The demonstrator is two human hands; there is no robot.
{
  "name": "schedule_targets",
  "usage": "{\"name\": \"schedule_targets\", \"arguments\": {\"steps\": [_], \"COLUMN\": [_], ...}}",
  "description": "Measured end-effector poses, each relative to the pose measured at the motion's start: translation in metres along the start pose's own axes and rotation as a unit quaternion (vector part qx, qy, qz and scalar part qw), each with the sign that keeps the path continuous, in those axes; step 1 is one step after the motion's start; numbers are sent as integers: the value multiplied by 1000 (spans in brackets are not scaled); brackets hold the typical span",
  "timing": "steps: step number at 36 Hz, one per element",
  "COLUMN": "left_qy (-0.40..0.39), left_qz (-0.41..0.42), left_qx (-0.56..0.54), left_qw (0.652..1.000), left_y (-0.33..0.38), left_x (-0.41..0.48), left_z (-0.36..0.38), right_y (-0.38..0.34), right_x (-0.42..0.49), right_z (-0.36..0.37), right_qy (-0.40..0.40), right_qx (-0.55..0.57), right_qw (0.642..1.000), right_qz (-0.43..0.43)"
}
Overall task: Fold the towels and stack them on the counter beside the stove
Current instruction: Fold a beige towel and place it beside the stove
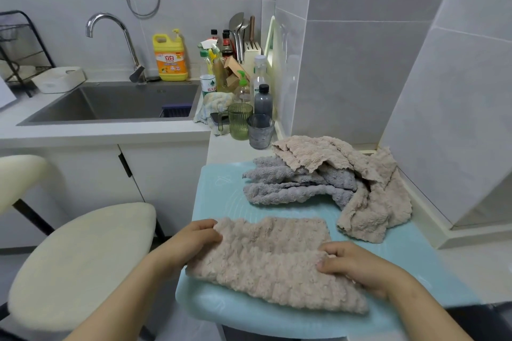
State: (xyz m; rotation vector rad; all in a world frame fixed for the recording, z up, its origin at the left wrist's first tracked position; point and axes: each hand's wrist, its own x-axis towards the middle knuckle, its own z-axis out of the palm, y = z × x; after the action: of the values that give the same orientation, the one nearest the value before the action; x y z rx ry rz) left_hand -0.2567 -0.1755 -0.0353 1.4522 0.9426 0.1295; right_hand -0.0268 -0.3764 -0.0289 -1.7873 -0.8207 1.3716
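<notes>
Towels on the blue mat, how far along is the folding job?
Done: nothing yet; no folded stack shows. In hand: one beige towel lies on the mat, with the left hand and right hand gripping its ends, seemingly mid-fold. Left: the heap behind it, a grey towel and crumpled beige ones, all unfolded, plus the stacking.

left hand (194, 238), right hand (357, 266) — fingers (333, 250) curled, gripping
</notes>
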Motion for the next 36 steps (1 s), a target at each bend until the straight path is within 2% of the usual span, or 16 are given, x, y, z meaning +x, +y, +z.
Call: {"name": "schedule_targets", "arguments": {"steps": [4,11,20,23,26,30,33,36], "left_qy": [18,170,263,258,244,227,233,262], "left_qz": [-24,1,8,-6,-30,-32,-10,36], "left_qx": [34,14,119,181,198,241,294,272], "left_qw": [999,985,957,949,949,943,927,925], "left_y": [-4,-6,-14,-16,-17,-13,-11,-10], "left_x": [1,19,34,34,37,40,40,38], "left_z": [-2,-4,14,14,12,13,16,16], "right_y": [0,-12,7,10,7,4,2,2], "right_x": [3,23,42,42,44,52,54,52], "right_z": [-1,-1,4,7,10,13,14,15], "right_qy": [19,224,326,325,314,288,283,288], "right_qx": [4,-41,-40,-92,-136,-140,-126,-77], "right_qw": [1000,969,943,941,940,946,950,954], "right_qz": [-10,-91,-55,-18,7,55,32,-11]}}
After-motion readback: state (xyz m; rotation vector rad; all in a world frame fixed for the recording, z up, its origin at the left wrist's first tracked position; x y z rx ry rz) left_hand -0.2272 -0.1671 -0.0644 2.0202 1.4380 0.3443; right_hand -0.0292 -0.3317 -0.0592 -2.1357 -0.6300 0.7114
